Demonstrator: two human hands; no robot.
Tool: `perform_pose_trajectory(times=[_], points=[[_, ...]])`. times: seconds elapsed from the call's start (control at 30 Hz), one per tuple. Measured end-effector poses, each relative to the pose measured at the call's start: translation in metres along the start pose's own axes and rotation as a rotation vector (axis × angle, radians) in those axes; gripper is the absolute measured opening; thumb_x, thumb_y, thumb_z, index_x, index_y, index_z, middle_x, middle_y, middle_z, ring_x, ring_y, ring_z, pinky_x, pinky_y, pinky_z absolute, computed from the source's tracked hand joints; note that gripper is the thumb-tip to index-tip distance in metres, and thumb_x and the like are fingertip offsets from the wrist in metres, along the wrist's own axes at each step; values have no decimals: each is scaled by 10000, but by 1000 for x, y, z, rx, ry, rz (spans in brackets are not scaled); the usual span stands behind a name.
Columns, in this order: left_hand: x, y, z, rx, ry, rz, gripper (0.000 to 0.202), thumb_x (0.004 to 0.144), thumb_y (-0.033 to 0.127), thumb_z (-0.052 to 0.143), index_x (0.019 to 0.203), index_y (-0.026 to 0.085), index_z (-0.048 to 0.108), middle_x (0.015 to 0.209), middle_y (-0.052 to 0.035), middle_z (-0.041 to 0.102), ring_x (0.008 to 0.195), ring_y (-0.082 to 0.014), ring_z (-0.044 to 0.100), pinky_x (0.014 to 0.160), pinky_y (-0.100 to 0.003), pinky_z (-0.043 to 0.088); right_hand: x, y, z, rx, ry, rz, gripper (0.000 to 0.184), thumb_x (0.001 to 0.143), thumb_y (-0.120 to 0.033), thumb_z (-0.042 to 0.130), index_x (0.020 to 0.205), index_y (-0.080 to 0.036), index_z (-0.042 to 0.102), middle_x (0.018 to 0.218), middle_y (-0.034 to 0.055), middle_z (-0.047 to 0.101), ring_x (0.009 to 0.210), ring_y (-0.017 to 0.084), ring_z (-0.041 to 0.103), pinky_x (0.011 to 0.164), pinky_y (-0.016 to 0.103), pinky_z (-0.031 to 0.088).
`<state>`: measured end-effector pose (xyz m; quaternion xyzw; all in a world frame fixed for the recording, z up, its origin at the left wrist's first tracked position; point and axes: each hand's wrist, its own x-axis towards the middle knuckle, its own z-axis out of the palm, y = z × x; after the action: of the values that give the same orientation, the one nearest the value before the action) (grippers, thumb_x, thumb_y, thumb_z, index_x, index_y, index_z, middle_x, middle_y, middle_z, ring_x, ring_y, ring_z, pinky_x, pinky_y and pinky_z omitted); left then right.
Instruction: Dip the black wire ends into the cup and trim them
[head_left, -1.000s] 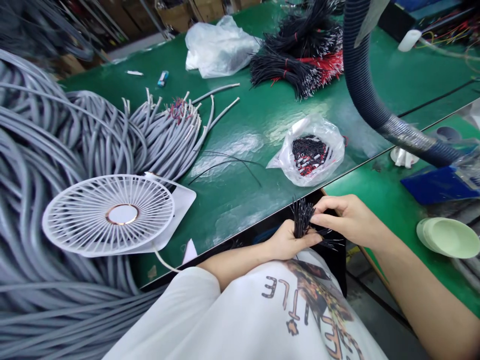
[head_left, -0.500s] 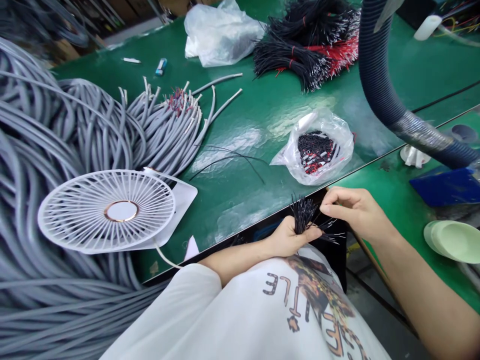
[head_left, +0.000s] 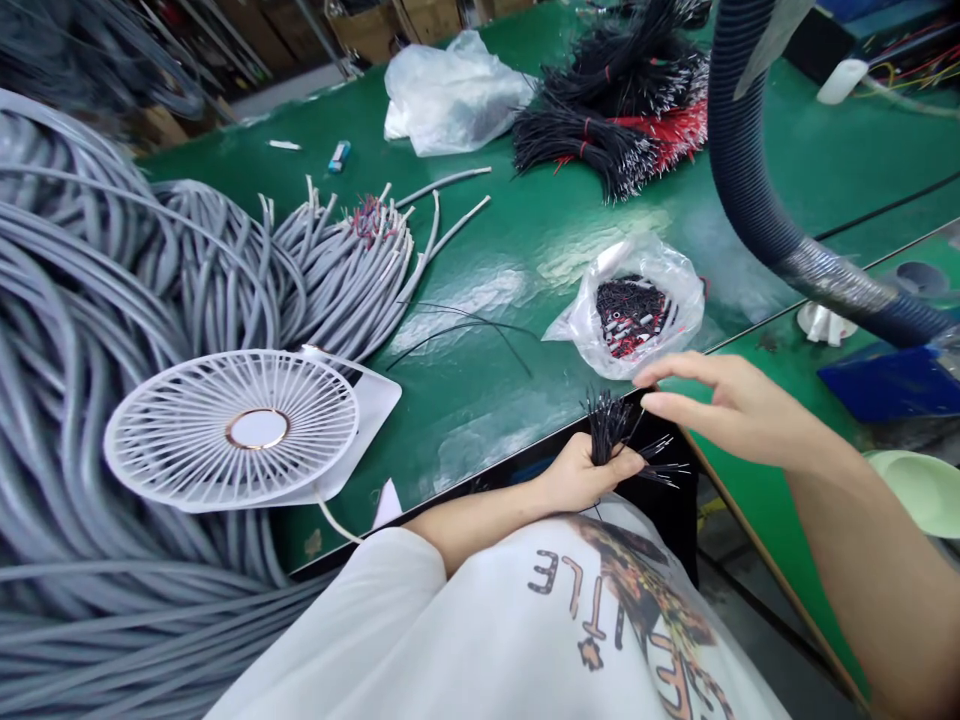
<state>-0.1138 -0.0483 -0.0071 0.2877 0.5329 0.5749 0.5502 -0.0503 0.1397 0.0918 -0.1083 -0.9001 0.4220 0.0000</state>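
Head view: near right, I see the left hand point(head_left: 581, 470) clamped round thin, black, silver-tipped insulated wires point(head_left: 604, 428), the right hand point(head_left: 731, 405) beside, thumb and forefinger apart; probably light, springy, best held below the tips

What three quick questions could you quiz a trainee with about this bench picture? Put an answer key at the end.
1. Multiple choice: which hand is wrapped around the bundle of black wires? A: the left. B: the right.

2. True or false: in the picture, the white fan is to the left of the open plastic bag.

3. Short answer: what three colours show among the small pieces inside that bag?

Key:
1. A, the left hand.
2. True.
3. Black, red and white.
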Motion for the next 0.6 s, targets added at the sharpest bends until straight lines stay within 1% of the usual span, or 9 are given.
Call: perform_pose_trajectory(times=[0.07,0.13,0.23,0.3,0.33,0.4,0.47,0.5,0.6], points=[[2,-1,3,-5,-21,-8,589,812,631,595,517,176,365,455,69,332,460,-41,254,476,-233,233,-14,1,5,100,-93,58,205,866,-375,601,927,-211,710,949,22,743,874,189,675,784,293,515],[4,0,6,-8,-35,-28,595,795,641,605,515,177,361,448,71,332,452,-40,250,460,-232,203,-23,4,8,161,-126,103,207,870,-373,594,857,-199,705,870,21,735,797,176,662,725,278,511],[5,4,8,-9,-50,-54,599,782,643,619,505,174,370,432,72,334,432,-36,249,443,-230,186,-37,6,11,167,-120,160,235,882,-365,578,764,-187,676,734,11,687,679,149,607,634,259,474],[5,6,8,-25,-62,-66,566,783,630,630,527,156,455,426,70,358,418,-37,271,436,-225,203,-50,6,14,143,-100,180,246,896,-361,561,752,-187,658,702,5,664,658,141,586,618,253,454],[6,6,7,-42,-63,-68,531,779,617,643,578,139,532,424,71,374,411,-40,286,431,-221,216,-58,6,17,130,-85,188,244,904,-359,550,761,-190,654,703,3,662,661,141,587,622,252,453],[7,5,7,-96,-63,-73,484,776,585,670,792,101,667,423,75,409,394,-45,310,419,-210,231,-73,5,23,101,-36,204,235,918,-354,527,794,-199,651,720,5,670,669,145,595,631,255,456],[9,2,7,-173,-69,-83,533,798,565,660,1032,86,679,421,81,434,367,-45,311,396,-197,216,-85,6,32,55,22,210,223,928,-349,511,815,-210,644,726,4,670,658,146,595,621,259,456],[10,0,8,-215,-80,-92,553,818,562,640,1100,86,662,423,81,446,350,-42,303,383,-193,200,-91,8,35,27,42,211,223,931,-345,504,812,-213,639,720,4,665,648,146,592,614,262,455],[14,-5,11,-315,-133,-110,529,845,550,610,1092,84,651,418,80,454,314,-39,279,356,-191,169,-102,17,40,-45,56,194,220,941,-323,489,810,-224,634,740,10,667,657,157,602,624,281,470]])
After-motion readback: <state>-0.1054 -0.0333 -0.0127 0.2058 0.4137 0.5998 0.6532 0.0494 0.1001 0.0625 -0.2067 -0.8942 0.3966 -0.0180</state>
